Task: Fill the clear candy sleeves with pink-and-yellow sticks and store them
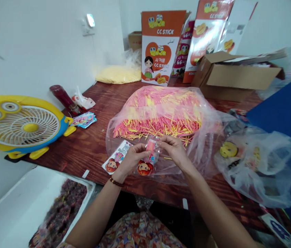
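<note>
A small clear packet [147, 167] printed with a red-haired cartoon face is held upright in front of me, with pink sticks [150, 145] in its upper part. My left hand [132, 158], a beaded bracelet at its wrist, grips the packet's left side. At its top right edge, the fingers of my right hand [173, 148] are pinched on the clear film. Beside my left hand lies a flat stack of similar printed packets [112, 165]. Just beyond both hands, a large clear plastic bag [207, 110] spills a heap of thin pink and yellow sticks [158, 120].
A yellow fan [29, 127] stands at the left, near printed cards [85, 120] and a dark red bottle [61, 96]. Cartons [158, 48] and an opened cardboard box [238, 77] line the back. Below the left table edge sits a white foam box [8, 203] of filled packets.
</note>
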The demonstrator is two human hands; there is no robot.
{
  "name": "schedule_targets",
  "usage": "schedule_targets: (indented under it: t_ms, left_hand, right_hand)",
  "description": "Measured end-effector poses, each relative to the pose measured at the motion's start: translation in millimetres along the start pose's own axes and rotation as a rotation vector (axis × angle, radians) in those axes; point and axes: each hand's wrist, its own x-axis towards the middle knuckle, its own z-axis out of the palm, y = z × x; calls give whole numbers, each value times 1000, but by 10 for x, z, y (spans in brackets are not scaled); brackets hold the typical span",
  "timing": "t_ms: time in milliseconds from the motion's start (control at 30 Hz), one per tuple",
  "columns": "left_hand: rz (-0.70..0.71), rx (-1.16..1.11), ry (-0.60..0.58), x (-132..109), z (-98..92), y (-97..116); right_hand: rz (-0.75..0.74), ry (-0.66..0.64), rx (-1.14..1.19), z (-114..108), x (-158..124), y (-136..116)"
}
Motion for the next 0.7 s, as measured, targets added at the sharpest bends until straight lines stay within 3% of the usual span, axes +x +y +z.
schedule_targets:
  t_ms: [133,267,500,600,700]
  left_hand:
    - [49,79,44,1,-19,-33]
    - [118,275,53,13,-60,-72]
    - [75,388,70,-52,-297,-434]
    - [96,579,141,-49,-378,-515]
    - [193,838,189,-18,-396,-528]
  right_hand:
    - [89,-62,58,6,-10,47]
    - [88,-90,22,-15,22,135]
    - [218,-116,-121,25,-6,612]
    - [238,-62,-141,17,79,787]
    - [205,6,-344,-29,210,824]
